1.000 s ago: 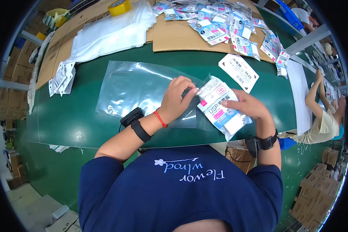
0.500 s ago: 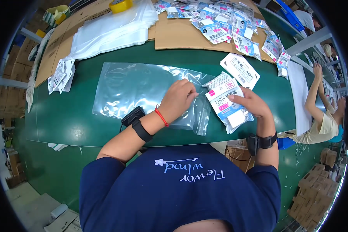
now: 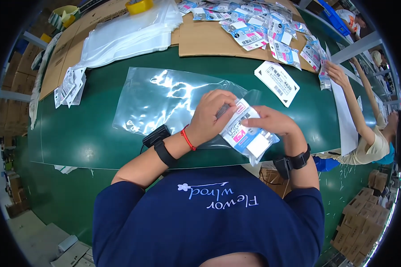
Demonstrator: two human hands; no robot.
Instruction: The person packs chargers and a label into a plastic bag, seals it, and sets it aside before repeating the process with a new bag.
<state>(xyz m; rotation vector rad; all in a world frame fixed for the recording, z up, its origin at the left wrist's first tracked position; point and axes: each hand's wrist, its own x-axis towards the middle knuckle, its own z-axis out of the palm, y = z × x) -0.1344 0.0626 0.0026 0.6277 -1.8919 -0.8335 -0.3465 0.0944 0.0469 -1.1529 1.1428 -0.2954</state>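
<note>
My right hand (image 3: 272, 121) grips charger packets (image 3: 245, 133), clear wrapping with white, blue and pink printing, with the thumb lying across the front. One packet faces up; how many lie under it I cannot tell. My left hand (image 3: 214, 111) has its fingers curled at the mouth of a large clear plastic bag (image 3: 156, 98), pinching its film close to the packets' upper end. Whether that end is inside the mouth or over it is unclear. The bag lies flat, stretching left across the green table. A white printed label card (image 3: 278, 83) lies beyond my right hand.
A pile of similar packets (image 3: 254, 31) covers cardboard (image 3: 205, 42) at the back. Stacked clear bags (image 3: 129, 35) and yellow tape (image 3: 139, 6) are at back left. White cards (image 3: 70, 86) sit at left. A co-worker's hand (image 3: 337, 73) reaches packets at the right edge.
My right hand has brought the packets left to my left hand at the bag's mouth. The bag has shifted slightly right. The co-worker's hand has come to the packets at the right.
</note>
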